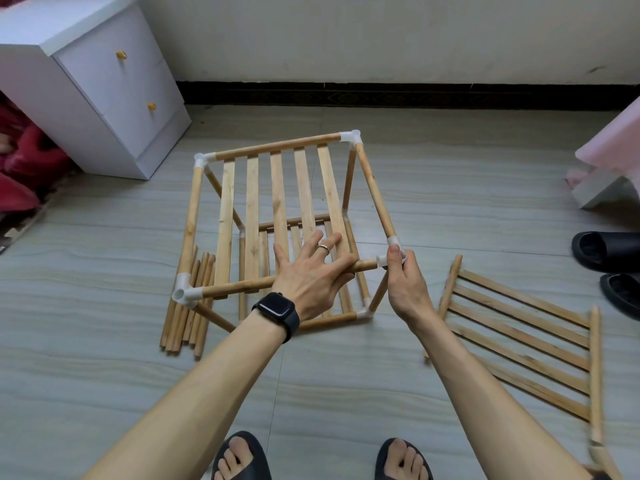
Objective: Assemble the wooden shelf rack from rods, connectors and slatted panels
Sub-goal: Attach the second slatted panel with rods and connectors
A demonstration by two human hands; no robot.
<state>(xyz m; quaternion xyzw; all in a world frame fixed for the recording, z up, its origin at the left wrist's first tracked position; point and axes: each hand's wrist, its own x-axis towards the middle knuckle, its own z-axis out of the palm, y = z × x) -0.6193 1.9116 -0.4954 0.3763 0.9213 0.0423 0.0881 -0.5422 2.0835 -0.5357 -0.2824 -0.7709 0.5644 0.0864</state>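
A part-built wooden rack [277,188] stands on the tiled floor, two slatted tiers joined by rods and white corner connectors. My left hand [311,275] lies on the top tier's near rod [239,287], fingers spread over the slats and thumb under the rod. At the near right corner my right hand [403,278] pinches the white connector [389,259]. Another white connector [185,292] sits at the near left corner. A loose slatted panel [523,341] lies flat on the floor to the right. Several spare rods [188,306] lie bundled beside the rack's left side.
A white two-drawer cabinet [104,84] stands at the back left, with red cloth [24,161] beside it. Black slippers [609,268] lie at the right edge below a pink and white object [609,157]. My sandalled feet [322,459] are at the bottom. The wall runs behind.
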